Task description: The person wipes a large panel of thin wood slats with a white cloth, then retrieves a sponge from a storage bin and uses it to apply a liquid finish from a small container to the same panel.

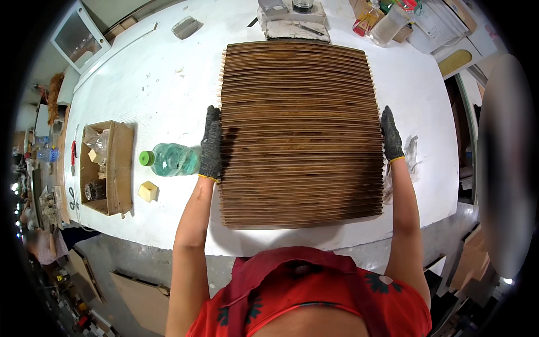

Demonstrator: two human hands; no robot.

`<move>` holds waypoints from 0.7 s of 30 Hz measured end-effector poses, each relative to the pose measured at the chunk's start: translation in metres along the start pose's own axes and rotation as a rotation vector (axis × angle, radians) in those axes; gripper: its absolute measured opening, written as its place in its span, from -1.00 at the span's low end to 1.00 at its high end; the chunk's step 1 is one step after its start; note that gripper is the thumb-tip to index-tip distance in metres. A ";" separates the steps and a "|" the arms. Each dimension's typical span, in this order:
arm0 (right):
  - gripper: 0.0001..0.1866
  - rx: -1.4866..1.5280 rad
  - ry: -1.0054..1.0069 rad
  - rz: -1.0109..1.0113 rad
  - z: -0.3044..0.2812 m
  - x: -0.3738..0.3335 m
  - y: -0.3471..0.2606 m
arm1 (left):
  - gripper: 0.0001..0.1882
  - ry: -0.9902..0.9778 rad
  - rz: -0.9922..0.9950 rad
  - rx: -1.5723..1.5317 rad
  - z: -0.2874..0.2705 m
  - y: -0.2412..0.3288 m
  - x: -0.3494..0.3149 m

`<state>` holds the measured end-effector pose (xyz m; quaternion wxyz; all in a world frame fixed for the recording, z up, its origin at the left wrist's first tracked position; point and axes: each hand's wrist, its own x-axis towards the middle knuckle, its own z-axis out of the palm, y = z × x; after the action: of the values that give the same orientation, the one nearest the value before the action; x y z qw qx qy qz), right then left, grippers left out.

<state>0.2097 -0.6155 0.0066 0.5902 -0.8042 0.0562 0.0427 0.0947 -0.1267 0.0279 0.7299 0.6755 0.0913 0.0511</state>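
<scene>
A large stack of dark brown wooden strips (pixel 297 135) lies on the white table, the strips side by side in rows with pale ends showing along the left and right edges. My left hand (pixel 211 143), in a dark grey knit glove with a yellow cuff, lies flat along the left side of the stack, fingers stretched out and pointing away from me. On the opposite side my right hand (pixel 392 135), gloved alike, is held flat against or close beside the right edge. Both palms face the stack, and their undersides are hidden.
Left of my left hand lies a clear green bottle (pixel 175 159) with a green cap, near a yellow sponge-like block (pixel 148 191). A cardboard box (pixel 119 168) holds small items. Behind the stack sits a pale block (pixel 297 28); bottles (pixel 387 25) stand far right on the white table (pixel 163 84).
</scene>
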 end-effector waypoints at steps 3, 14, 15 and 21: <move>-0.34 -0.216 -0.096 -0.099 0.003 0.017 -0.015 | -0.41 0.039 0.065 -0.012 -0.014 -0.001 0.014; -0.35 -0.421 -0.063 -0.250 0.023 0.032 -0.013 | -0.44 0.148 0.086 0.006 -0.015 -0.022 0.029; -0.36 -0.424 -0.091 -0.286 0.031 0.034 -0.015 | -0.41 0.135 0.056 0.027 -0.014 -0.015 0.027; -0.26 -0.984 0.222 -0.340 0.039 -0.005 -0.049 | -0.23 0.195 0.128 0.569 -0.005 -0.002 0.022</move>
<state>0.2115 -0.5634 0.0421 0.1322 -0.9835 -0.0394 -0.1174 0.1154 -0.1180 0.0240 0.4944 0.8491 0.1288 0.1338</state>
